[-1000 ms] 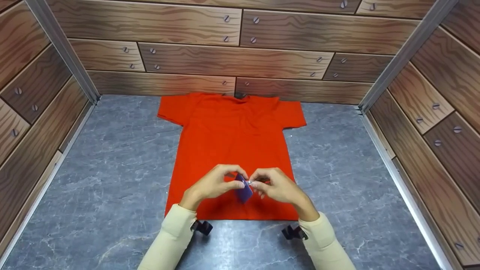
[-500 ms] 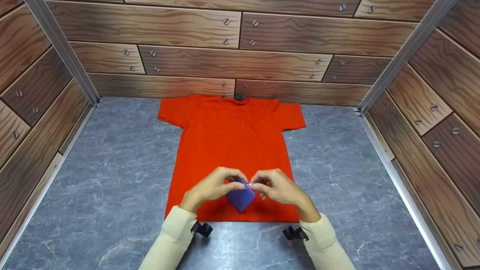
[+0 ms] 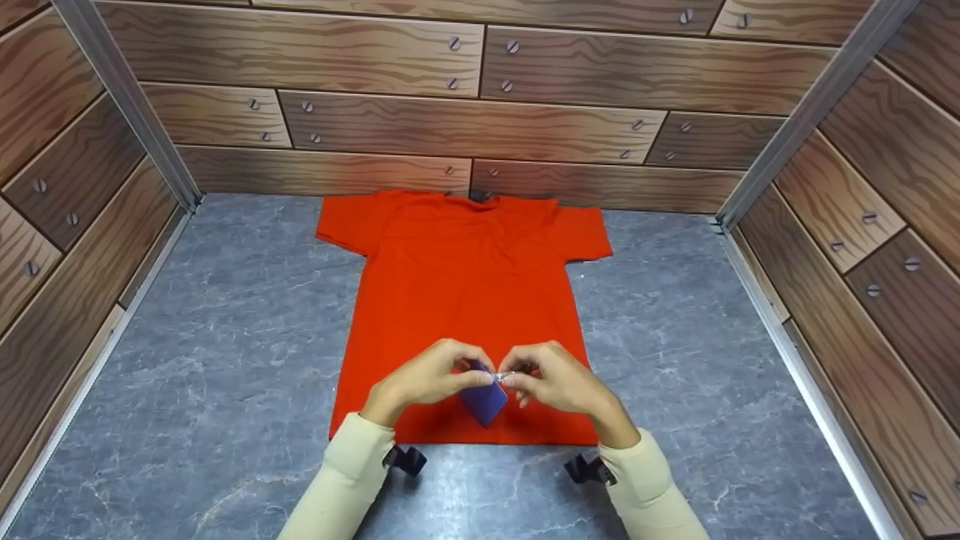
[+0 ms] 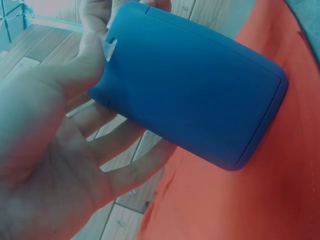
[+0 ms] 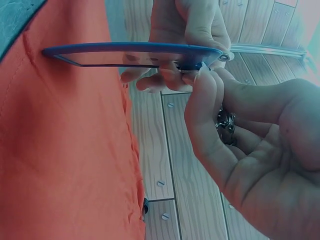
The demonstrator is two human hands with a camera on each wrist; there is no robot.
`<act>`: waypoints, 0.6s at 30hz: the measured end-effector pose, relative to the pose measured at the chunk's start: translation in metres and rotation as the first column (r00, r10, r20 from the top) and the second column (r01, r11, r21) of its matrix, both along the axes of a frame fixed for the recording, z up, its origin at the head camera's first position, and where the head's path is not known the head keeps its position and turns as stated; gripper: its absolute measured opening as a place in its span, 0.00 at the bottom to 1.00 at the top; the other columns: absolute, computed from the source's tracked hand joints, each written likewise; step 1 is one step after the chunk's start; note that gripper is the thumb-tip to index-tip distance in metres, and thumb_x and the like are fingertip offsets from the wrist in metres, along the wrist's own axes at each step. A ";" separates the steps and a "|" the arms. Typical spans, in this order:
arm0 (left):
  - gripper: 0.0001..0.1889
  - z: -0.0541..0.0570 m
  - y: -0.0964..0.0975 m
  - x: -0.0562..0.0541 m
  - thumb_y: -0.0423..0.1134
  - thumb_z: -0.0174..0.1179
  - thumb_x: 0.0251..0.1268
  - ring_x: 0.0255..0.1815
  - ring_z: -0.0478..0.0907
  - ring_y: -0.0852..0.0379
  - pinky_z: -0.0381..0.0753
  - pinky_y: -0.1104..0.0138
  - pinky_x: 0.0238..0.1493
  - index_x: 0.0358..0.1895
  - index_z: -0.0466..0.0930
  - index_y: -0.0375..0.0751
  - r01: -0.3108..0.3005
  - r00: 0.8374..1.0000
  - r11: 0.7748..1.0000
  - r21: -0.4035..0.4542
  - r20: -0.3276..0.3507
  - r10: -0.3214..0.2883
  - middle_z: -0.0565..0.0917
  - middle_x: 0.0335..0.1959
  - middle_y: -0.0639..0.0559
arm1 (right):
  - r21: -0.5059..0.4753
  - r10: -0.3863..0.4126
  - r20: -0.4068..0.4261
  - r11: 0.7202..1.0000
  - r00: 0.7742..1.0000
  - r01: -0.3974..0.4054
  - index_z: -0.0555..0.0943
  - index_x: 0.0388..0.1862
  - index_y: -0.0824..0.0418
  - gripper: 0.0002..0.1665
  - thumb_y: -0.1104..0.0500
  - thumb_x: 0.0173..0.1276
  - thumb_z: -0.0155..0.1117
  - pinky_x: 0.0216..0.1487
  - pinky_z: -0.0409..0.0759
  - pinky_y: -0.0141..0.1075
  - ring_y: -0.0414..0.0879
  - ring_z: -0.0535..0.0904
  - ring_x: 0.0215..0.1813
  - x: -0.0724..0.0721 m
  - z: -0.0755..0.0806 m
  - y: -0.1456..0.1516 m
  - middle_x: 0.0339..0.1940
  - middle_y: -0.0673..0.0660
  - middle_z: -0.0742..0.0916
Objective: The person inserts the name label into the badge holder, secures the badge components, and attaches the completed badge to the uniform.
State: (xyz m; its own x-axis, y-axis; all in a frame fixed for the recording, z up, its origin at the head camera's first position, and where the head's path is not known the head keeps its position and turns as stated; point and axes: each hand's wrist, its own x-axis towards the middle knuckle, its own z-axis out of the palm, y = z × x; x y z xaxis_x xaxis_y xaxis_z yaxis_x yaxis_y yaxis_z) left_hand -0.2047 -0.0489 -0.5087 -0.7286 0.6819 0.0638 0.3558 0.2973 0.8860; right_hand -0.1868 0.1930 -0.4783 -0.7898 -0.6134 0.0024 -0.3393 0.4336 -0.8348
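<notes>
Hands meet above the near end of a red T-shirt [image 3: 465, 300], the left hand [image 3: 435, 373] and right hand [image 3: 556, 381] almost touching. Between them is a flat blue card holder [image 3: 484, 403] with rounded corners, tilted, its free end pointing down and toward the near side. The left hand's grip is a close pinch, thumb and fingers pressed on the holder's notched end, where a small clear tab [image 4: 109, 50] shows. The right hand's grip is also drawn in tight: thumb and index finger meet right beside that end, and a silver metal fitting [image 5: 226, 125] sits inside the curled fingers; its exact shape is hard to make out. The shirt lies spread on a grey marbled surface [image 3: 225, 337], collar far, hem near, sleeves out to left and right. Both forearms wear cream sleeves [image 3: 341, 469]. Wood-patterned walls [image 3: 480, 127] stand at the far, left and right sides.
</notes>
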 end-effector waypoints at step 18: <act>0.07 0.002 0.000 0.001 0.46 0.66 0.72 0.42 0.83 0.62 0.85 0.60 0.55 0.44 0.89 0.50 -0.006 0.998 1.000 0.016 -0.056 0.007 0.89 0.40 0.58 | -0.003 0.020 -0.018 1.000 1.000 -0.020 0.86 0.44 0.62 0.04 0.63 0.74 0.66 0.36 0.89 0.43 0.50 0.86 0.29 0.000 0.001 0.001 0.34 0.64 0.88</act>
State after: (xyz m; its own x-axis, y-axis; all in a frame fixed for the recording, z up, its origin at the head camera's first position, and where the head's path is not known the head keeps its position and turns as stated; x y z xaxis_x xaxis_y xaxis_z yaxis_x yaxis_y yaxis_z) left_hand -0.2040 -0.0485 -0.5068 -0.7282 0.6755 0.1157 0.4032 0.2857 0.8694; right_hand -0.1869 0.1942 -0.4777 -0.7770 -0.6292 0.0185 -0.3632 0.4241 -0.8296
